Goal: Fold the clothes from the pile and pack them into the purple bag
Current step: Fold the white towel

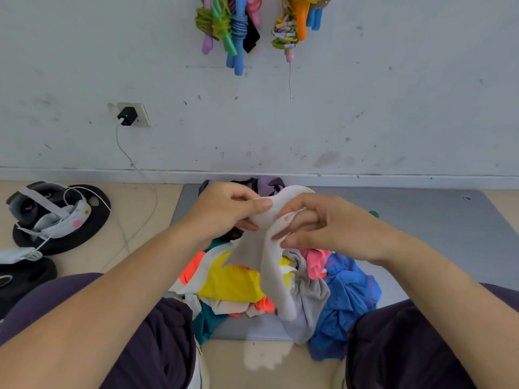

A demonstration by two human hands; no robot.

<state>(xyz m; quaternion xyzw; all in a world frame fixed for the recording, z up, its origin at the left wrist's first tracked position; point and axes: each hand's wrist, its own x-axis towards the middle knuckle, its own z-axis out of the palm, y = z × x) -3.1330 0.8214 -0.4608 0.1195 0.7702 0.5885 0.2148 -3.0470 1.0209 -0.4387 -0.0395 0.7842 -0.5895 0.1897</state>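
Note:
A white garment [276, 265] hangs from both my hands above the clothes pile. My left hand [224, 211] pinches its top edge between thumb and fingers. My right hand [314, 223] grips the cloth just beside it, fingers curled into the fabric. Below lies the pile [280, 287] on a grey mat [435, 234]: a yellow, white and orange piece [230, 282], a pink one [317, 262], a grey one [309, 307] and a blue one [348, 304]. The purple bag [269, 184] peeks out behind my hands near the wall, mostly hidden.
My knees in dark trousers frame the pile at left and right. Black weight plates [84, 220] with masks and a strap lie on the floor at left. A charger [127, 116] sits in a wall socket with its cable trailing down. Skipping ropes [230, 26] hang on the wall.

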